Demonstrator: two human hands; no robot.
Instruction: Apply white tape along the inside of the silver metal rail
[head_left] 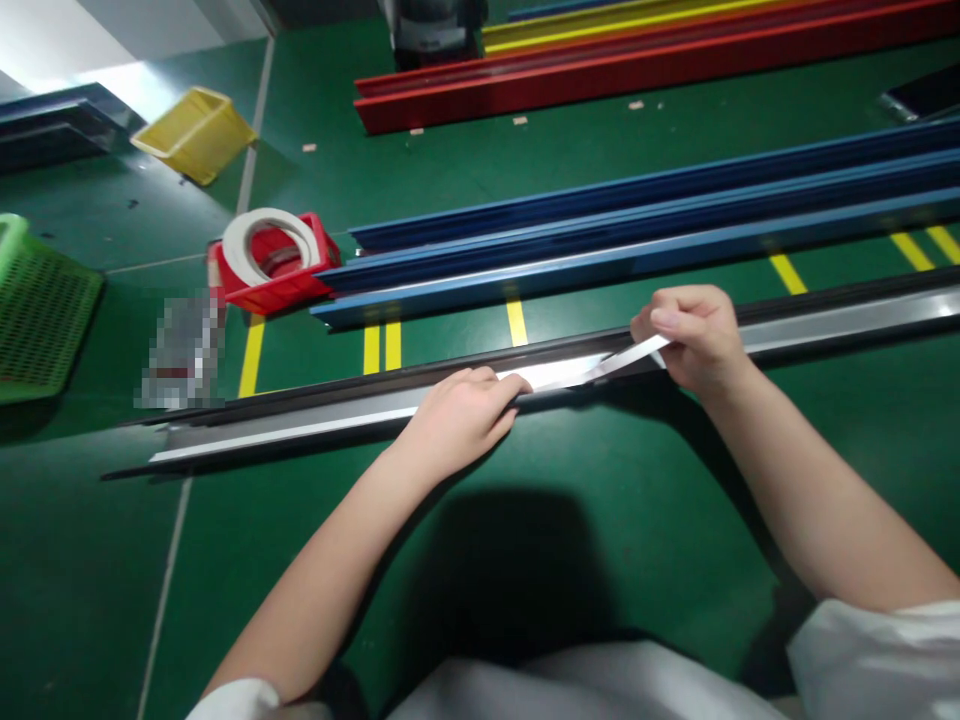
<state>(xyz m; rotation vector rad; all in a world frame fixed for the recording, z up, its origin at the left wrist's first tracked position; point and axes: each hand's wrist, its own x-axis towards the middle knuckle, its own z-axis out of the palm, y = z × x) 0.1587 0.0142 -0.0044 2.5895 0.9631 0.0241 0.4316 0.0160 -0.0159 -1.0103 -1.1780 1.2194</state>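
A long dark metal channel [840, 328] with a silver-grey inner face lies across the green table. White tape [300, 437] runs along its near side on the left. My left hand [465, 415] rests at the middle of the channel, its fingers curled over the near edge and the tape. Between my two hands the tape lifts off the channel at a slant. My right hand [701, 335] holds the raised tape end in a closed pinch, just above the channel. What lies under my left fingers is hidden.
Blue channels [645, 250] lie beyond the dark one, red [660, 75] and yellow [637, 27] ones farther back. At left are a red bin [274, 293] with a white tape roll [238, 250], a yellow bin [196, 137] and a green basket [45, 320]. Yellow strips [517, 322] mark the table.
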